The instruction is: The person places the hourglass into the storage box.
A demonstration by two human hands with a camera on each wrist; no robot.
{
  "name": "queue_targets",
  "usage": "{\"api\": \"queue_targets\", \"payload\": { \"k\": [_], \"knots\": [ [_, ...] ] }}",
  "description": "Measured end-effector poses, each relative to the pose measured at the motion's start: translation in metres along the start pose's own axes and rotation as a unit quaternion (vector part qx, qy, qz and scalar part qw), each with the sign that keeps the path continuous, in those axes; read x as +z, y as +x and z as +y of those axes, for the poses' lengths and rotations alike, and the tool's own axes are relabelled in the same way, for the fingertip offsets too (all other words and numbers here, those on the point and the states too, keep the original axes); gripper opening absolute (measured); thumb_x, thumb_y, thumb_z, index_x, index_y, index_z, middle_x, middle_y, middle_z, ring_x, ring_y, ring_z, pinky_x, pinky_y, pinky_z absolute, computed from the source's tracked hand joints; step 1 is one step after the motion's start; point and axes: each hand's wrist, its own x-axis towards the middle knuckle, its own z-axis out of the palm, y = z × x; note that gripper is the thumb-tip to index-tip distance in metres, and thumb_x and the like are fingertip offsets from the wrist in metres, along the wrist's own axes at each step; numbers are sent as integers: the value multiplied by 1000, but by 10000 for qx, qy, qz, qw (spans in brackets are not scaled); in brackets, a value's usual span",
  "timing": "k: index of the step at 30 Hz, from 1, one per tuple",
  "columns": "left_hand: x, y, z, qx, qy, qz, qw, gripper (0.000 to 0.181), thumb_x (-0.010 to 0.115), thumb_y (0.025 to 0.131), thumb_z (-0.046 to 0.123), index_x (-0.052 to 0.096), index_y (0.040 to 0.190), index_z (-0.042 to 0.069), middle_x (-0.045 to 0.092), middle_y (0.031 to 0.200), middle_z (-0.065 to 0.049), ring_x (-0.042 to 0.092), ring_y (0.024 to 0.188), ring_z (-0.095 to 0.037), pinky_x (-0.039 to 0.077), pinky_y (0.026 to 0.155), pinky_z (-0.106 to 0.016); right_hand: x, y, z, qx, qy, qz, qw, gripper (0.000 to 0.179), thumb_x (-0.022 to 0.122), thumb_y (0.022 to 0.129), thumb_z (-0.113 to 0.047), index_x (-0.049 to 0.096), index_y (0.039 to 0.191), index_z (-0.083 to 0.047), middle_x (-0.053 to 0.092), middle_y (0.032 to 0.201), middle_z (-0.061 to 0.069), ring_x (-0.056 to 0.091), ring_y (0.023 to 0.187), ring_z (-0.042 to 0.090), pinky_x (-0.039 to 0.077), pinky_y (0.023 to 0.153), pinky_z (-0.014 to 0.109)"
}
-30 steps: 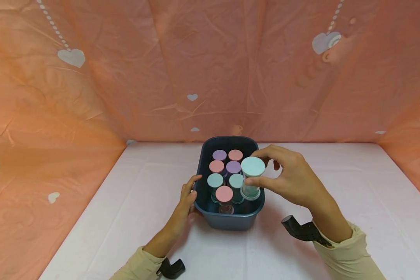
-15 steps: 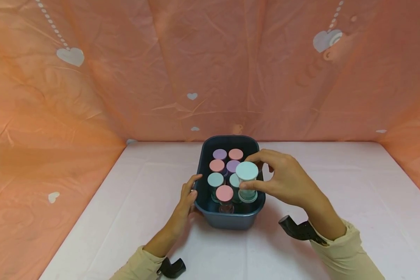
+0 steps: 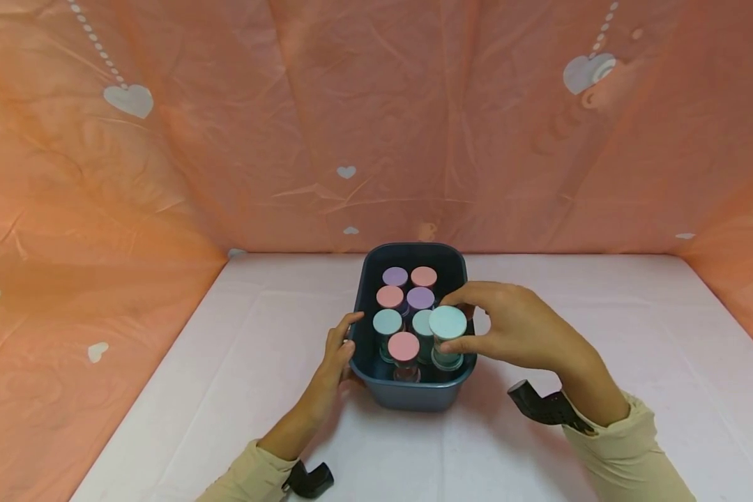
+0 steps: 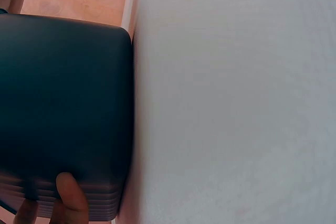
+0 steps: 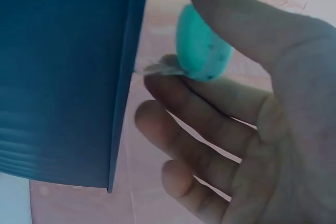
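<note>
A dark blue plastic bin (image 3: 408,396) holds several small clear jars with flat round lids. With thumb and fingers, my right hand (image 3: 521,331) pinches a jar with a mint lid (image 3: 447,322) at the bin's right side, its lid above the others and its base inside the rim. In the right wrist view the mint lid (image 5: 202,45) shows between thumb and fingers, beside the bin wall (image 5: 63,77). My left hand (image 3: 326,376) rests against the bin's left side, index fingertip at the rim. Fingertips (image 4: 72,192) touch the ribbed outer wall in the left wrist view.
Inside the bin stand jars with pink lids (image 3: 404,346), purple lids (image 3: 420,298) and mint lids (image 3: 387,322). A white cloth (image 3: 226,390) covers the table. An orange sheet with hearts (image 3: 389,125) hangs behind. Black camera mounts (image 3: 549,408) sit on both wrists.
My right hand has moved the mint-lidded jar slightly left, then lower into the bin's front right part. The left hand and the bin have stayed in place.
</note>
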Motion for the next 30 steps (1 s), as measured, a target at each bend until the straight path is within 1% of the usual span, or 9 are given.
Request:
{"api": "queue_targets", "payload": {
  "k": [4,8,11,12,15,19,23,27,30],
  "knots": [
    [0,-1,0,22,22,-3,10000,50,24,102,50,25,151,40,14,157,-5,22,145,-42,32,107,-68,4,2,2,-27,-143,-256,9996,43,83,73,-53,69,109,-33,61,91,-20,55,87,2,47,78,29],
    [0,-1,0,45,-77,13,10000,49,25,102,49,26,150,42,17,155,-4,37,136,-42,43,100,-53,9,5,5,-142,-391,-300,9987,44,82,74,-51,71,110,-29,64,98,-17,58,92,3,49,82,33],
    [1,0,0,55,-141,30,9999,48,26,101,48,27,149,43,17,154,-3,46,128,-40,44,93,-42,13,6,6,-208,-524,-320,9979,45,83,74,-48,72,111,-25,68,106,-14,61,99,7,51,86,37],
    [1,0,0,50,-143,31,9999,48,27,101,48,27,149,43,17,154,-3,46,128,-40,44,93,-42,15,6,6,-197,-555,-354,9976,45,84,74,-47,72,112,-25,68,108,-13,61,101,8,51,87,38],
    [1,0,0,37,-113,28,9999,49,27,101,49,26,150,43,17,155,-3,44,130,-39,43,94,-42,18,8,7,-177,-572,-486,9970,45,84,74,-46,72,111,-23,68,106,-10,61,101,10,51,86,38],
    [1,0,1,26,-91,15,10000,49,26,101,49,26,149,43,16,155,-3,44,131,-39,43,95,-42,20,8,6,-49,-490,-668,9966,42,83,74,-48,73,107,-23,65,101,-11,59,98,12,50,83,34],
    [0,0,0,23,-79,22,10000,49,26,101,50,26,150,42,15,156,-3,41,134,-40,42,98,-45,21,10,5,63,-361,-744,9966,41,85,72,-46,73,104,-23,64,97,-11,58,97,14,49,81,33],
    [0,0,-1,27,-75,22,10000,50,26,101,51,26,150,41,14,157,-2,38,137,-40,39,102,-50,21,10,4,131,-260,-775,9966,42,87,70,-44,73,103,-23,65,96,-10,57,96,14,48,81,34],
    [1,0,-1,24,-69,13,10000,50,26,101,51,26,150,41,14,156,-2,39,136,-40,40,101,-50,20,10,4,131,-306,-813,9961,41,87,70,-43,74,103,-24,66,98,-9,57,98,14,46,84,38]
  ]
}}
